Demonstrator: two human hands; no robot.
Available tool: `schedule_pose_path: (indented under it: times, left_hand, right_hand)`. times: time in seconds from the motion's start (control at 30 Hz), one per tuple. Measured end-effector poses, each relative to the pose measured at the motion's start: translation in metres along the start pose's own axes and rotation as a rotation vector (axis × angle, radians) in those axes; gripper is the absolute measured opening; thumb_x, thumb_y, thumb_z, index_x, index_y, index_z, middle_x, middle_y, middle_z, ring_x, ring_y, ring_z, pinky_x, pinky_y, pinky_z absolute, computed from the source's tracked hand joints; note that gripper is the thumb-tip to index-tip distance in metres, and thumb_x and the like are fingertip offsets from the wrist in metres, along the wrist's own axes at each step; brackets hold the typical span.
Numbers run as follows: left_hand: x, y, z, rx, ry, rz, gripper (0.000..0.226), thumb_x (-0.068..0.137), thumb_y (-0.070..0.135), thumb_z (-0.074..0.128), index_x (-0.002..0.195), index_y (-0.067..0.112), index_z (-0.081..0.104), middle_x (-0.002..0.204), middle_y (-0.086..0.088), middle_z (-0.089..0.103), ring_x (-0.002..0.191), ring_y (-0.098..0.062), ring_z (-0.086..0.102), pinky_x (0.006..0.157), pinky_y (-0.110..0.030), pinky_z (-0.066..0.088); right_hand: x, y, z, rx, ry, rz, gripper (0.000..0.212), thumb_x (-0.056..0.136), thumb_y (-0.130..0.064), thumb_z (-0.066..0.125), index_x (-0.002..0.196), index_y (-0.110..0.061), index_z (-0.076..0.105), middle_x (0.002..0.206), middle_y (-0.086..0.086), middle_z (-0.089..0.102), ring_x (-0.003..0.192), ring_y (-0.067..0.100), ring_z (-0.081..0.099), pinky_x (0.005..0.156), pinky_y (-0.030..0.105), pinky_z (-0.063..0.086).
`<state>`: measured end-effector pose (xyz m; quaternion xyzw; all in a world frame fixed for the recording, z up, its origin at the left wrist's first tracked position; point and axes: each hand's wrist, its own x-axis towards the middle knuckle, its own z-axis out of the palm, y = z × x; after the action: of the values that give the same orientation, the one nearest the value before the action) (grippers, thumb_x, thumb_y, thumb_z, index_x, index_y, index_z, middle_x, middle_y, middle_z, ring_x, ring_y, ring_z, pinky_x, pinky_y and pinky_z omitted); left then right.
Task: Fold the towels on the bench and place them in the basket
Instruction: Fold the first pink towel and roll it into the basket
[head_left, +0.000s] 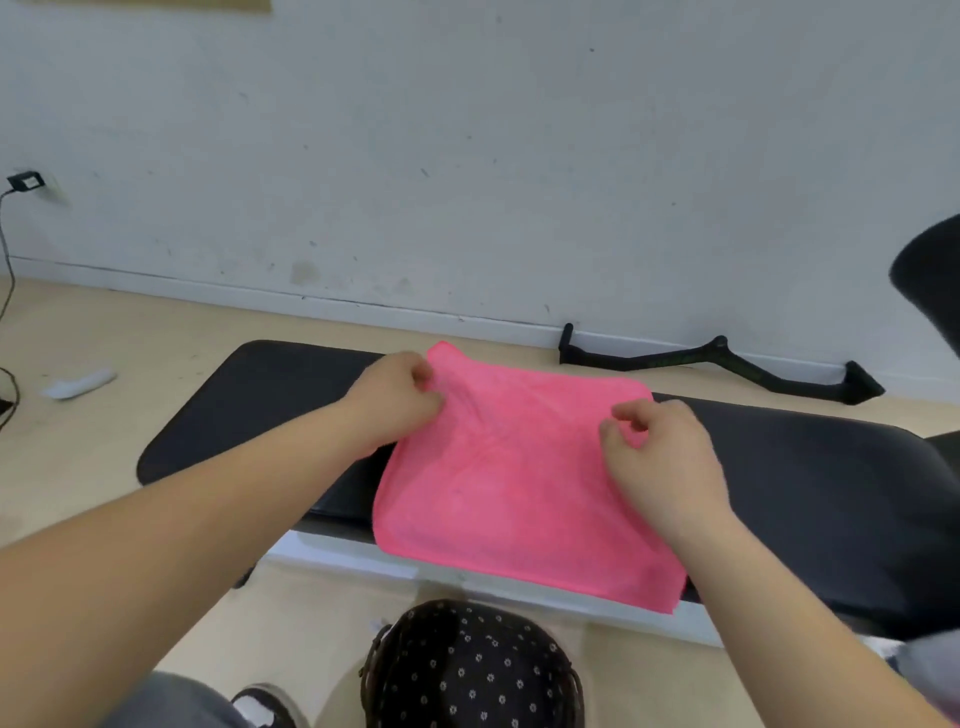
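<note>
A pink towel (514, 483) lies spread across the black padded bench (249, 410), its near edge hanging over the bench's front. My left hand (395, 400) pinches the towel at its far left corner, bunching the cloth. My right hand (660, 457) pinches the towel's right edge near the far right corner. A basket (467, 670) with a black flower-print lining stands on the floor just below the bench, in front of me.
A black cable-machine handle bar (727, 364) lies on the floor by the wall. A white object (78, 384) lies on the floor at left, near a cord and wall plug (26, 182). A dark padded part (930, 280) juts in at right. My shoe (265, 706) is beside the basket.
</note>
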<state>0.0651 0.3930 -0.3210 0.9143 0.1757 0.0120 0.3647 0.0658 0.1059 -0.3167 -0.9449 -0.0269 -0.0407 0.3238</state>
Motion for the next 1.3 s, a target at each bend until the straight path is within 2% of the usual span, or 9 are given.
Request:
schedule_pose_path:
  times: [0.17,0.37,0.5,0.6,0.8,0.93,1.07,1.17,1.3]
  left_hand:
    - [-0.033,-0.008,-0.003,0.297,-0.077,-0.009,0.031,0.082,0.042,0.067,0.101,0.019,0.058,0.097,-0.004,0.064,0.077,-0.019,0.064,0.059,-0.033,0.047]
    - [-0.064,-0.01,0.015,0.352,-0.032,0.012,0.029,0.096,0.042,0.057,0.116,0.021,0.056,0.093,0.006,0.064,0.081,-0.016,0.063,0.073,-0.04,0.057]
    - [-0.065,-0.006,0.019,0.26,-0.003,0.056,0.033,0.098,0.036,0.058,0.128,0.023,0.058,0.094,0.009,0.063,0.088,-0.019,0.063,0.079,-0.041,0.056]
    - [-0.062,-0.003,0.019,0.22,0.004,0.122,0.036,0.097,0.032,0.061,0.132,0.024,0.06,0.086,0.013,0.059,0.085,-0.017,0.061,0.071,-0.035,0.049]
    - [-0.058,0.018,0.032,0.105,-0.036,0.248,0.032,0.096,0.029,0.067,0.128,0.023,0.065,0.082,0.003,0.064,0.078,-0.011,0.06,0.064,-0.028,0.042]
    - [-0.058,0.022,0.035,0.135,-0.104,0.327,0.022,0.099,0.028,0.063,0.119,0.024,0.069,0.079,0.005,0.063,0.074,-0.009,0.058,0.063,-0.027,0.043]
    - [-0.055,0.011,0.014,0.213,-0.137,0.262,0.024,0.095,0.034,0.068,0.117,0.025,0.068,0.081,0.006,0.065,0.077,-0.009,0.061,0.062,-0.028,0.043]
    - [-0.059,-0.004,0.002,0.278,-0.164,0.218,0.03,0.093,0.038,0.069,0.119,0.023,0.066,0.086,0.015,0.06,0.082,-0.008,0.06,0.068,-0.028,0.045]
    - [-0.065,-0.015,-0.012,0.327,-0.132,0.157,0.028,0.087,0.045,0.072,0.103,0.025,0.061,0.089,0.012,0.063,0.082,-0.01,0.062,0.077,-0.038,0.058]
  right_hand:
    - [0.004,0.047,-0.012,-0.12,-0.034,0.167,0.045,0.097,-0.041,0.057,0.137,-0.019,0.058,0.124,0.008,0.053,0.109,0.031,0.058,0.08,0.041,0.05]
    - [0.002,0.046,-0.021,-0.026,-0.097,0.12,0.02,0.095,-0.037,0.061,0.114,-0.031,0.061,0.088,-0.012,0.062,0.085,0.014,0.062,0.073,0.037,0.054]
    - [-0.002,0.048,-0.032,0.001,-0.126,0.093,0.017,0.09,-0.019,0.062,0.1,-0.032,0.061,0.076,-0.007,0.06,0.074,0.012,0.06,0.072,0.04,0.057]
    - [-0.01,0.052,-0.045,-0.062,-0.184,0.08,0.027,0.086,-0.01,0.055,0.084,-0.034,0.068,0.07,-0.011,0.056,0.068,0.011,0.057,0.073,0.039,0.057]
    - [-0.037,0.064,-0.081,-0.259,-0.304,0.189,0.036,0.084,-0.018,0.055,0.109,-0.039,0.07,0.096,-0.018,0.059,0.095,0.014,0.064,0.088,0.042,0.058]
    - [-0.043,0.066,-0.093,-0.349,-0.26,0.238,0.035,0.087,-0.023,0.06,0.12,-0.028,0.069,0.104,-0.012,0.063,0.1,0.018,0.065,0.089,0.043,0.058]
    - [-0.039,0.047,-0.076,-0.156,-0.12,0.122,0.045,0.096,-0.035,0.059,0.14,-0.024,0.058,0.119,-0.003,0.066,0.11,0.018,0.063,0.095,0.038,0.053]
    - [-0.031,0.035,-0.047,-0.141,-0.207,0.003,0.052,0.096,-0.034,0.06,0.147,-0.022,0.053,0.148,-0.001,0.054,0.136,0.018,0.051,0.111,0.035,0.042]
    - [-0.018,0.022,-0.015,-0.241,-0.25,-0.082,0.053,0.097,-0.036,0.062,0.145,-0.015,0.055,0.149,0.003,0.054,0.14,0.02,0.047,0.116,0.032,0.034]
